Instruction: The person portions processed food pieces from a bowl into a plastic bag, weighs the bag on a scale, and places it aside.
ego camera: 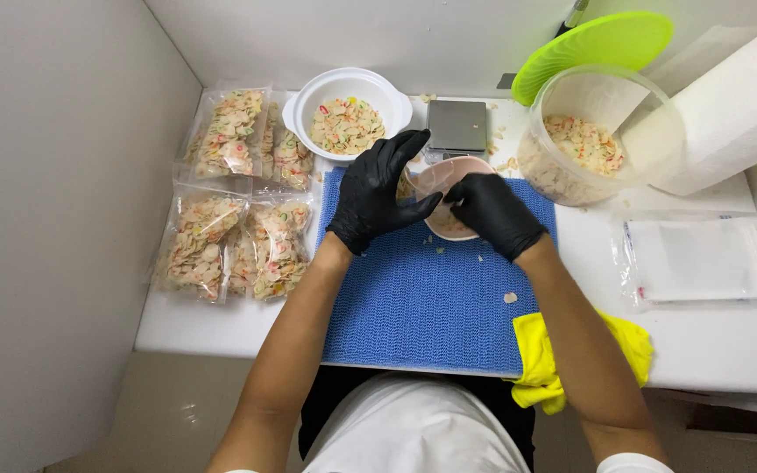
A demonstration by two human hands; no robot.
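both gloved hands, left hand [377, 193] spread, right hand [492, 213] curled, hide much of pink bowl [445, 175].

My left hand [378, 193], black-gloved, fingers spread beside the pink bowl [450, 197] | my right hand [494, 213] reaching into that bowl | blue mat [422, 298] under both | filled bags [229, 201] at left | white bowl [346, 107] behind

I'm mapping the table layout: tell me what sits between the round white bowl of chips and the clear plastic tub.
In the head view, a small grey digital scale sits between the white bowl and the clear tub, with loose chip crumbs around it.
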